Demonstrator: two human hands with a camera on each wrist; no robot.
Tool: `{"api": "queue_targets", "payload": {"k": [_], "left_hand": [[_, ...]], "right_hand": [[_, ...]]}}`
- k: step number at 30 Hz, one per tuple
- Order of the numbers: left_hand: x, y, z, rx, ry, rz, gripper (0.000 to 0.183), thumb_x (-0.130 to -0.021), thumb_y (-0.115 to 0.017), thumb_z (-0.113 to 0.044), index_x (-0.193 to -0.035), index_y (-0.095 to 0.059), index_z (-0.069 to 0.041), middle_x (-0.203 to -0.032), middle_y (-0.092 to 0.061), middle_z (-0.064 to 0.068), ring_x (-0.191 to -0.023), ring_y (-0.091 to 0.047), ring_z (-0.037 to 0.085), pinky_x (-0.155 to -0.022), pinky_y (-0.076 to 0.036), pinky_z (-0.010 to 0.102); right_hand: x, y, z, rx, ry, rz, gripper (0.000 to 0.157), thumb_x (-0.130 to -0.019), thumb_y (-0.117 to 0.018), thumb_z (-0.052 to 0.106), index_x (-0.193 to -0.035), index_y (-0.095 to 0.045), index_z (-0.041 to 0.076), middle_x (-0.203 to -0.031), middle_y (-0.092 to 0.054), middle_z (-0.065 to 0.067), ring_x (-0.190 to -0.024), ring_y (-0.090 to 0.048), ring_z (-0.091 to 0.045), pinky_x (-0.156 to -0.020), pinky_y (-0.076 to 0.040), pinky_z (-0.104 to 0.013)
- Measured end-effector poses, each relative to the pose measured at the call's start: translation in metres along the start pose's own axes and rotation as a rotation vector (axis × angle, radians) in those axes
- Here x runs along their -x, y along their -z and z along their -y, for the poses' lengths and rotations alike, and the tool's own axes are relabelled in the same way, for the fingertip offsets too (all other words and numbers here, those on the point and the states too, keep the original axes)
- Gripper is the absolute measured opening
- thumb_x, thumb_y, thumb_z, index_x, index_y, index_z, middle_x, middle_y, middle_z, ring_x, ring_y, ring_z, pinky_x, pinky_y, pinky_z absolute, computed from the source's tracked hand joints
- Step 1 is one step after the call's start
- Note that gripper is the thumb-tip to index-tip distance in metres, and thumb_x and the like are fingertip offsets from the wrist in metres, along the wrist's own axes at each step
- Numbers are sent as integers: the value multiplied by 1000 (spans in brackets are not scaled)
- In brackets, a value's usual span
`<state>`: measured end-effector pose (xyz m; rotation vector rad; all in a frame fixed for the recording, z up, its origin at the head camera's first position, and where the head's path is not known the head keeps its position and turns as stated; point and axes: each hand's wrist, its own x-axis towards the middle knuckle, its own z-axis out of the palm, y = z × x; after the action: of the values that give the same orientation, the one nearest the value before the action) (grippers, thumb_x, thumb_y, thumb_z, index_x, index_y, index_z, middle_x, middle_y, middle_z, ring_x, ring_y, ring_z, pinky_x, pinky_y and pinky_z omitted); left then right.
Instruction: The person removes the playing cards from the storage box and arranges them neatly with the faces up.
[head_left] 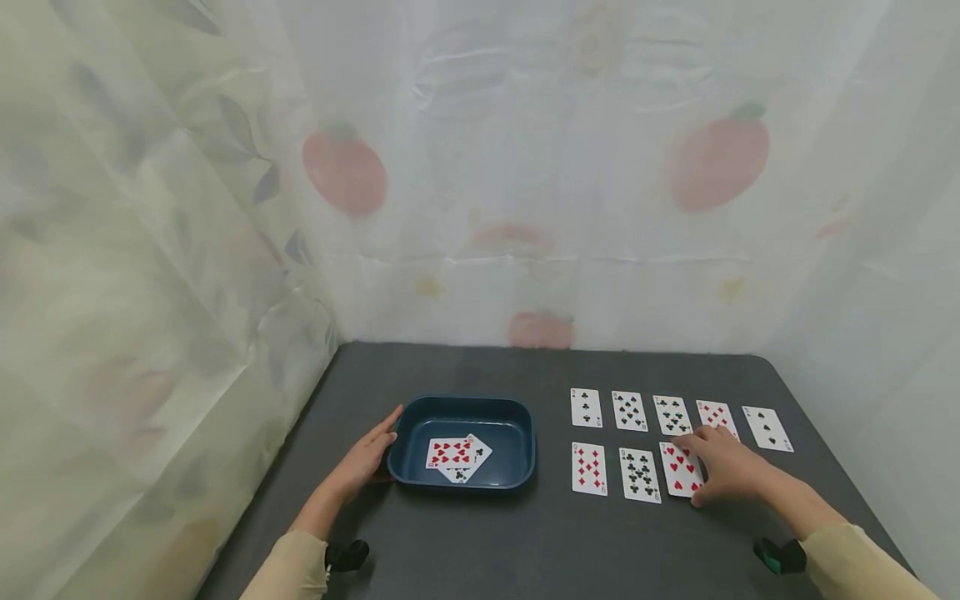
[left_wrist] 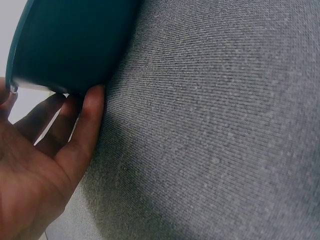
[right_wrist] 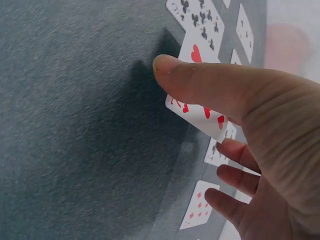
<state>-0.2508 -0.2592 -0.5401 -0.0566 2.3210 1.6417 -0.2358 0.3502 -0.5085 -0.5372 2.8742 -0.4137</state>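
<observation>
My left hand (head_left: 365, 461) is at the left side of a dark blue tray (head_left: 522, 467). In the left wrist view, its extended fingers (left_wrist: 90, 115) touch the outer wall of the tray. A hearts playing card (head_left: 427, 455) lies in the tray, overlapping a black-suit card (head_left: 484, 452). My right hand (head_left: 731, 468) pinches another hearts card (head_left: 678, 469) at the right end of the near row. The right wrist view shows the thumb (right_wrist: 200, 82) across that card's face, with the card tilted up and its shadow on the table.
Left of the held card lie a clubs card (head_left: 640, 476) and a diamonds card (head_left: 588, 469). A far row holds several face-up cards, from a clubs card (head_left: 586, 408) to a black-suit card (head_left: 767, 429). Patterned curtains (head_left: 540, 208) border the dark grey table (head_left: 555, 542).
</observation>
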Motion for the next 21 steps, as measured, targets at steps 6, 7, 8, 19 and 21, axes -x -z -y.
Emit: {"api": "queue_targets", "payload": {"k": [6,7,8,19,21], "left_hand": [[1,0,-1,7,2,1,55,-112,-38,-26,-164,-25,-34,-170,-13,14,-147,-25,47,-86,-53,62],[1,0,-1,9,1,1,55,-112,-38,-26,-164,-25,-34,-170,-14,14,-147,-25,47,-86,-54,62],[1,0,-1,10,1,2,55,-112,-38,-26,-164,-25,-33,-170,-13,14,-147,-25,47,-86,-53,62],[1,1,-1,4,-8,9,55,-112,-38,-27,-165,-24,-33,-170,-15,13,-147,-26,46,-88,-53,62],[1,1,-1,1,-9,8,55,-112,-38,-27,-165,-24,-32,-170,-14,13,-148,-25,46,-88,-53,62]], "right_hand": [[3,-3,-5,-17,-37,46,84,-55,-99,33,-128,-66,8,-121,-56,-15,-111,-50,-39,-90,-46,-61],[4,-3,-6,-18,-39,50,83,-56,-99,32,-128,-66,9,-121,-56,-15,-111,-50,-39,-90,-46,-61],[5,-3,-7,-21,-42,55,82,-56,-99,32,-128,-66,9,-121,-55,-15,-112,-50,-39,-90,-45,-62],[6,-6,-12,-36,-49,73,80,-57,-98,30,-127,-66,8,-121,-55,-15,-114,-50,-41,-91,-44,-64],[6,-7,-12,-37,-49,73,80,-58,-98,30,-127,-66,8,-120,-55,-14,-113,-50,-40,-90,-45,-62]]}}
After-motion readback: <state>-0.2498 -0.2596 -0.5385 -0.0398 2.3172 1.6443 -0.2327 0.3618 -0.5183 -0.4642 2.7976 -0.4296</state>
